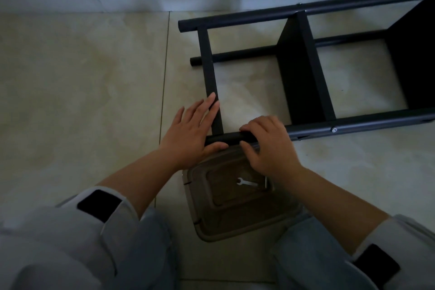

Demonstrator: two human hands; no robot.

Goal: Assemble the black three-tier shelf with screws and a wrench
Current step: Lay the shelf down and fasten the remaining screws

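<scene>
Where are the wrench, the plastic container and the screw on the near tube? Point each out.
wrench (246,182): head view, middle of its handle.
plastic container (235,231): head view, bare part of its near wall.
screw (334,129): head view, its head on the near tube.

A black metal shelf frame (303,66) is lying on its side on the floor, stretching from the centre toward the far right. Its round tubes are running lengthwise, with flat crossbars and dark panels spanning between them. One flat crossbar (209,73) is sitting at the left end, joining the far tube to the near tube (353,123). A silver screw (333,129) is showing on the near tube, right of centre. A small silver wrench (246,182) is lying flat inside a translucent container, just near of the frame's left end.
</scene>
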